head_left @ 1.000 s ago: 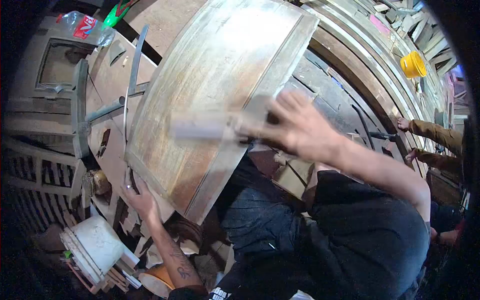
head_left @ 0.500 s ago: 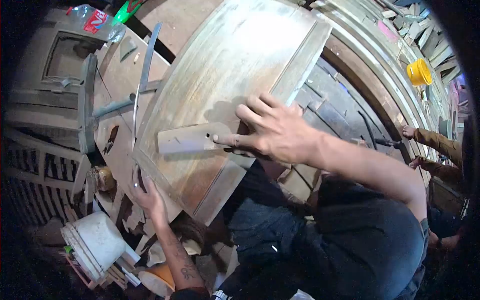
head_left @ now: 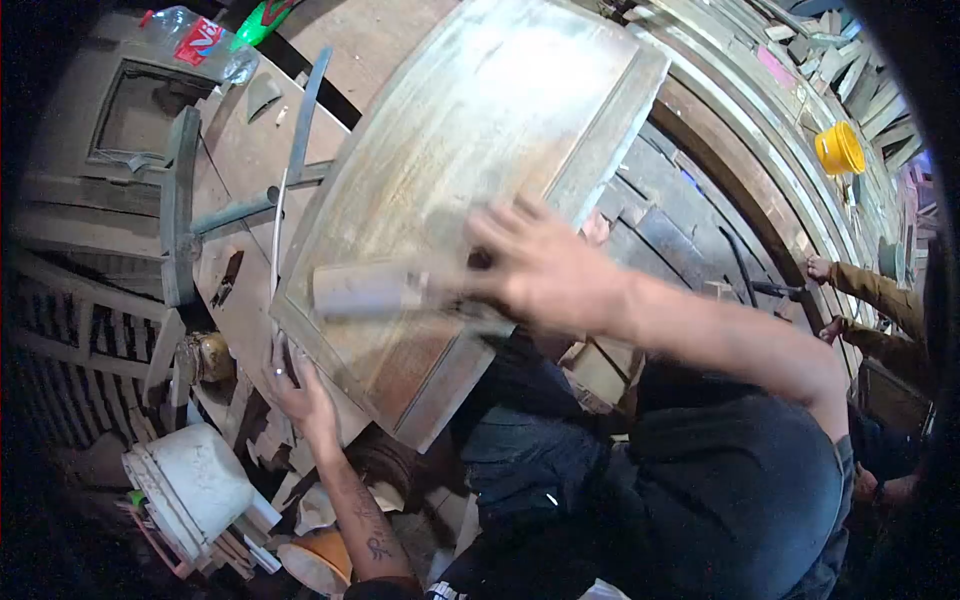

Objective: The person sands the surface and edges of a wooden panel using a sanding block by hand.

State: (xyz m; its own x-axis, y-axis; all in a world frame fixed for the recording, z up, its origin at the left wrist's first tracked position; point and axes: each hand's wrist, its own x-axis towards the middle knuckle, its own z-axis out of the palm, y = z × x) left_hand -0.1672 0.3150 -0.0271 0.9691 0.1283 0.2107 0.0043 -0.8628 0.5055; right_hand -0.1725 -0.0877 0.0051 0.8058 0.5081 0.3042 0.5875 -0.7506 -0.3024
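A broad wooden panel (head_left: pixel 420 150), with brown patches showing through its pale surface, lies tilted in front of me. My right hand (head_left: pixel 545 265) is blurred by motion over its lower part, fingers curled round the near end of a flat, rectangular hand tool (head_left: pixel 365 290). The tool lies flat against the panel; its exact kind is unclear. My left hand (head_left: pixel 303 392), wearing a ring, is at the panel's lower left edge with fingers extended. Whether those fingers press on the edge is hard to see.
A thin pale strip (head_left: pixel 280 220) and a grey pipe (head_left: pixel 235 210) lie left of the panel. A white bucket (head_left: pixel 190 490) stands lower left, a plastic bottle (head_left: pixel 200 40) upper left. A yellow bucket (head_left: pixel 838 148) and another person's hands (head_left: pixel 820 268) are at right.
My right hand and the tool have shifted slightly and are now smeared by motion. My left hand stays at the panel's edge. The view has moved a little.
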